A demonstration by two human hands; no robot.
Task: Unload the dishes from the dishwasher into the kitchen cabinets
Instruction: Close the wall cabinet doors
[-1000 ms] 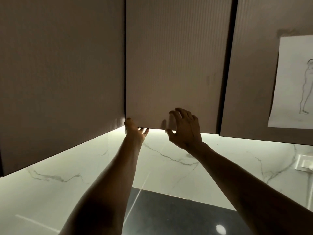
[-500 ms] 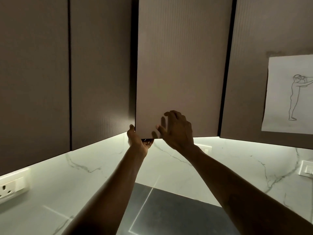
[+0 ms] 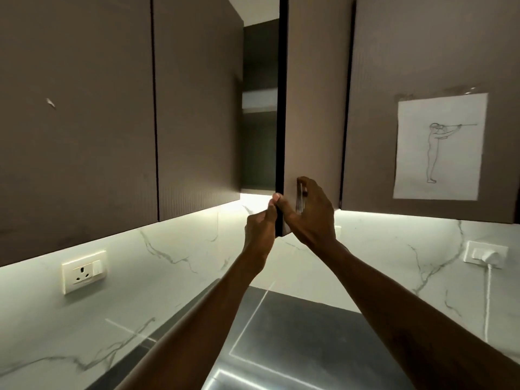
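A brown upper cabinet door (image 3: 315,108) stands swung out toward me, its dark edge facing the camera. My left hand (image 3: 260,225) pinches the bottom corner of that edge from the left side. My right hand (image 3: 313,213) is against the door's front face near the same corner, its fingers curled round a thin metal piece of cutlery (image 3: 300,199) that looks like a fork. Through the gap I see the dark cabinet interior (image 3: 259,147) with one pale shelf (image 3: 259,99). No dishes show inside from this angle.
Closed cabinet doors (image 3: 84,108) flank the open one; a paper sketch (image 3: 439,144) is taped to the right door. The lit marble backsplash carries a wall socket (image 3: 84,273) at left and a plugged socket (image 3: 485,253) at right. A dark countertop (image 3: 295,347) lies below.
The door has swung from shut to wide open, exposing the interior. My left hand moved with its lower corner, and my right hand stayed against the door front.
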